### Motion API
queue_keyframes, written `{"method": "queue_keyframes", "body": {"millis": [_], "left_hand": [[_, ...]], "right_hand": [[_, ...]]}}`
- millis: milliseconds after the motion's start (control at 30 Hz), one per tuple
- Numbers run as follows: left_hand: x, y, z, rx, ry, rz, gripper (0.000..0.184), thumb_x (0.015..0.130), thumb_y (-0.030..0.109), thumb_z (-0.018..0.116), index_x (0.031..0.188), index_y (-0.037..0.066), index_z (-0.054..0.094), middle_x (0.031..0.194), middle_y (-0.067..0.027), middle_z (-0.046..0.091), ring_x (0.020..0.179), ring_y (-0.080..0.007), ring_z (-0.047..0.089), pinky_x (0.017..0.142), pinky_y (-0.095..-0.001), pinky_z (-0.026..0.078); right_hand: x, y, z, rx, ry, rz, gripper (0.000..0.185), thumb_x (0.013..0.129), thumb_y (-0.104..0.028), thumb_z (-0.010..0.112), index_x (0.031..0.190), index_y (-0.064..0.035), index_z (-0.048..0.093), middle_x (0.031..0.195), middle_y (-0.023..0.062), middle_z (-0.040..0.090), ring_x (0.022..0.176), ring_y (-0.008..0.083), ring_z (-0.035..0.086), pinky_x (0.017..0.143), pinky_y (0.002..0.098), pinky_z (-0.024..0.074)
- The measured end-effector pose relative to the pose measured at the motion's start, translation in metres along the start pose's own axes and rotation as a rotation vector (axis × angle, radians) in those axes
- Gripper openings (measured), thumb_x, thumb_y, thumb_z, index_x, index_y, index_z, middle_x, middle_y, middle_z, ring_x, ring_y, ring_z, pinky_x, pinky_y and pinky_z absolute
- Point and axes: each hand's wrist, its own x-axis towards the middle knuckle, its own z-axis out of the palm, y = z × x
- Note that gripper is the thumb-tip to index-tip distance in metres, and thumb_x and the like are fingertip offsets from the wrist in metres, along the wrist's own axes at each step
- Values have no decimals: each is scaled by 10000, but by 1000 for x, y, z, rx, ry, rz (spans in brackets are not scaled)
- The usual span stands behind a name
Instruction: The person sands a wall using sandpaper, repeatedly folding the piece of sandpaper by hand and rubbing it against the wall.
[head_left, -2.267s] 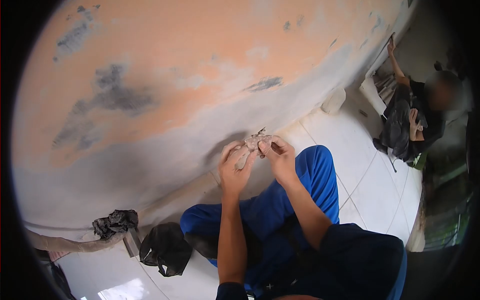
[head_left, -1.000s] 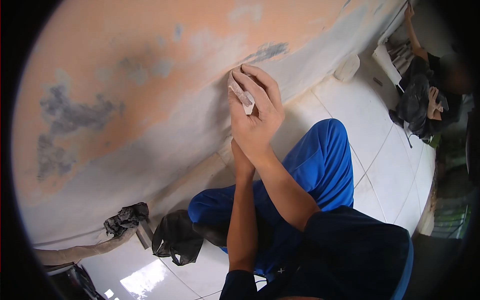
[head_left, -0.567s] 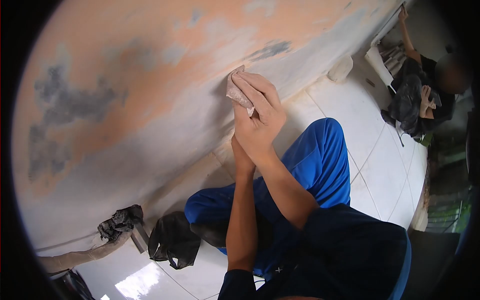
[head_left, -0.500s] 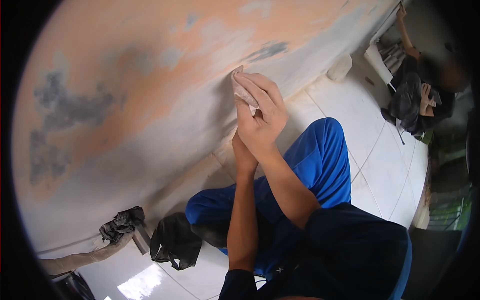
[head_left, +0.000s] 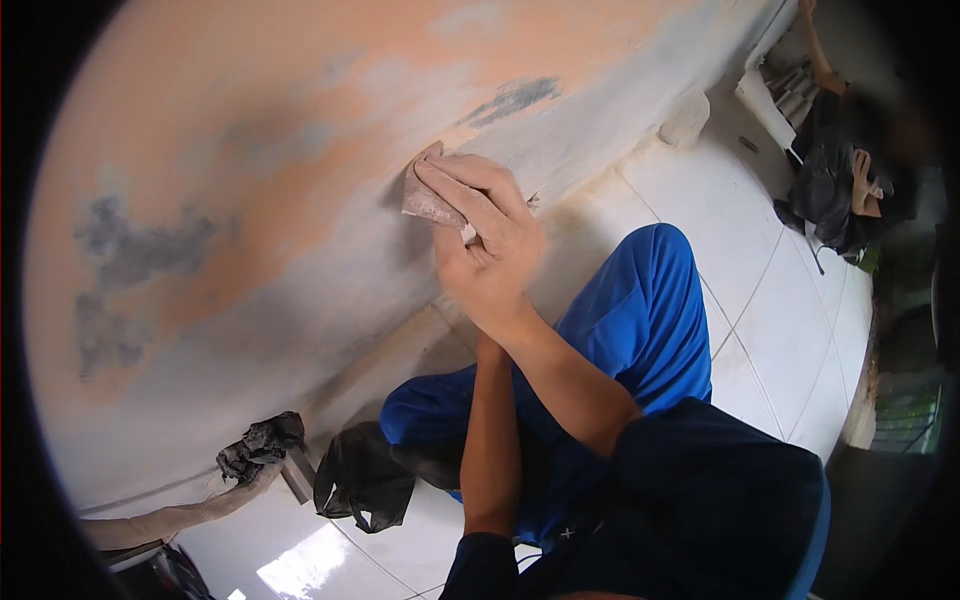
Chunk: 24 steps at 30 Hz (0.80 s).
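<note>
My right hand point(head_left: 490, 225) is closed on a folded piece of sandpaper point(head_left: 428, 190), a dusty pinkish-brown sheet. Its fingers lie over the sheet, which is against the patchy wall point(head_left: 330, 260). Around it the wall shows peach paint, whitish areas and grey spots. A grey smear point(head_left: 515, 100) lies a little above and right of the hand. My left forearm point(head_left: 490, 430) reaches up beneath the right wrist. The left hand itself is mostly hidden behind the right one, so its fingers do not show.
My bent legs in blue trousers point(head_left: 640, 300) are beside the wall on white floor tiles point(head_left: 775, 330). A black plastic bag point(head_left: 365, 480) and a crumpled dark bundle point(head_left: 262, 445) lie at lower left. Upper right, another person's arm point(head_left: 818, 50) shows near dark bags point(head_left: 825, 195).
My right hand has moved left along the wall with the sandpaper, and more of the sheet's face now shows. The left hand has become more hidden. The view has shifted slightly.
</note>
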Motion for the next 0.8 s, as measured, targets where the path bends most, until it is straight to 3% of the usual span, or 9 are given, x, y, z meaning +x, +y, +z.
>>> {"method": "queue_keyframes", "body": {"millis": [67,167,233,300,400,467,700,800], "left_hand": [[-3,3,-2,-3,-54,-23,259,867,121,668,1096,26,591,961,-26,577,795,-144,540,716,-312,480],[-4,7,-9,-16,-93,-55,268,861,118,680,1101,37,591,968,-16,569,803,-141,538,713,-310,481],[-5,9,-5,3,-51,-115,294,884,140,659,1149,42,577,1026,-19,570,866,-137,548,750,-300,476],[-4,15,-3,-20,-37,-158,352,888,174,651,1197,28,567,1087,-72,597,946,-174,578,802,-314,473],[-7,29,-11,14,-66,-161,446,877,219,658,1255,4,559,1155,-169,648,1037,-255,629,871,-354,472],[-8,30,-15,186,-128,-94,447,883,220,656,1271,23,555,1164,-156,645,1026,-260,630,879,-357,472],[0,-21,4,111,-8,66,286,883,83,677,1147,3,599,1036,-59,629,831,-123,600,700,-258,492],[6,-31,3,187,3,74,277,887,88,672,1142,6,602,1021,-59,633,830,-121,599,699,-258,490]], "right_hand": [[5,9,-8,32,-30,-64,296,734,116,595,983,16,719,1005,128,680,934,225,661,821,302,517],[7,15,-3,104,178,124,308,718,107,567,970,13,717,990,129,680,925,221,662,824,295,509],[-5,2,0,111,47,92,300,735,113,559,973,17,714,997,130,679,929,209,660,823,285,507],[-11,-4,-1,126,-3,78,297,758,134,567,991,18,711,996,128,673,925,196,655,807,269,507],[1,7,-6,168,295,173,319,752,150,571,1002,12,714,976,121,671,912,203,656,784,260,508],[0,11,4,125,219,132,320,755,120,602,1019,-25,712,994,111,663,912,225,654,779,291,523],[4,12,-15,77,-81,-13,329,765,131,564,1021,-6,719,1011,120,661,896,206,659,767,265,515],[5,8,-10,142,88,210,343,731,111,581,1013,-21,726,990,118,664,869,236,665,767,267,516]]}}
